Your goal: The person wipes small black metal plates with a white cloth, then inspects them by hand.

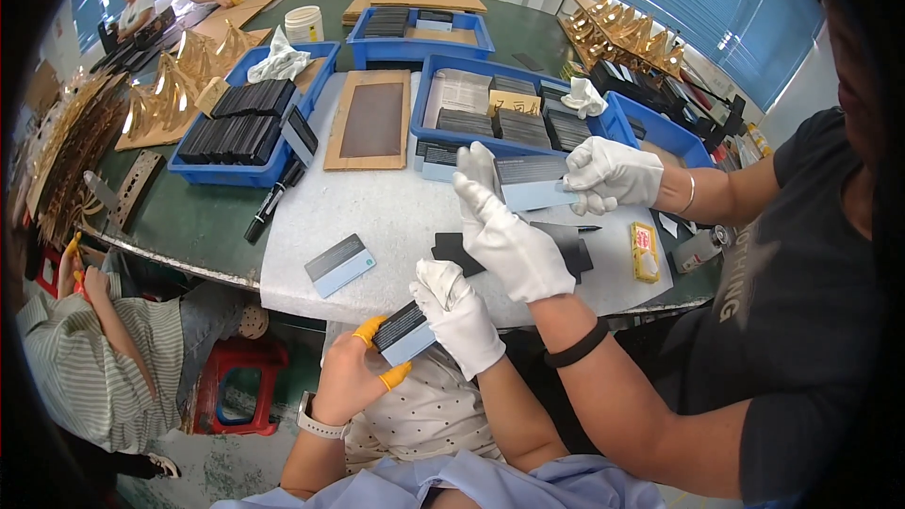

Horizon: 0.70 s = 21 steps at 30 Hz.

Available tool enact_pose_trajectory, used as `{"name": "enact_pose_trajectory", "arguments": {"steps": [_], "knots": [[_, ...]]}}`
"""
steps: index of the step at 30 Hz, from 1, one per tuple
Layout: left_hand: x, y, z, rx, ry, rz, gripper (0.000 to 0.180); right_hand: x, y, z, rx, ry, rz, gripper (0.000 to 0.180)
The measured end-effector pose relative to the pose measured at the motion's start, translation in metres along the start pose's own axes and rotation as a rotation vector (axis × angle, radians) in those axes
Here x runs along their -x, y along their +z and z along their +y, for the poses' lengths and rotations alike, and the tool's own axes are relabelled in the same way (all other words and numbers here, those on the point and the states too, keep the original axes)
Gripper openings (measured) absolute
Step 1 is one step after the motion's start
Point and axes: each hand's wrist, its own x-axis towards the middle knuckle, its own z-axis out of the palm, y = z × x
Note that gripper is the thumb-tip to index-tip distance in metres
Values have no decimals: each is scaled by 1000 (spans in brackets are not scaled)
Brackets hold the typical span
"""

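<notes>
My left hand (pixel 351 375), with yellow finger cots on its thumb and a finger, grips a thin black and light-blue plate (pixel 403 334) by its edges above my lap. My right hand (pixel 462 320), in a white glove, is at the plate's right side with its fingers bunched together; whether cloth is in them is hidden. A similar plate (pixel 340 265) lies on the white padded sheet (pixel 283 287) in front of me. On my right a co-worker's white-gloved hand (pixel 613 172) holds another such plate (pixel 535 184), with their other glove (pixel 518 250) raised beside it.
Blue bins (pixel 217 174) with stacked dark plates stand across the table. A brown sheet on cardboard (pixel 370 120), a black marker (pixel 273 200), dark pieces (pixel 457 252), a yellow box (pixel 645 252) and a bottle (pixel 699 249) lie around. A red stool (pixel 247 353) stands left.
</notes>
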Motion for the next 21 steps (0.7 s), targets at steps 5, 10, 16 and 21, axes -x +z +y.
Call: {"name": "enact_pose_trajectory", "arguments": {"steps": [5,10,16,21], "knots": [[0,1,-1,-5,15,12,66,0,-1,1,-47,19,-8,30],[-1,2,-3,7,24,17,66,-1,0,-1,-69,46,1,29],[-1,2,-3,3,6,2,67,-1,-1,-2,-2,-16,-15,25],[-1,3,-4,-7,20,7,67,0,2,-6,-39,-1,16,19]]}}
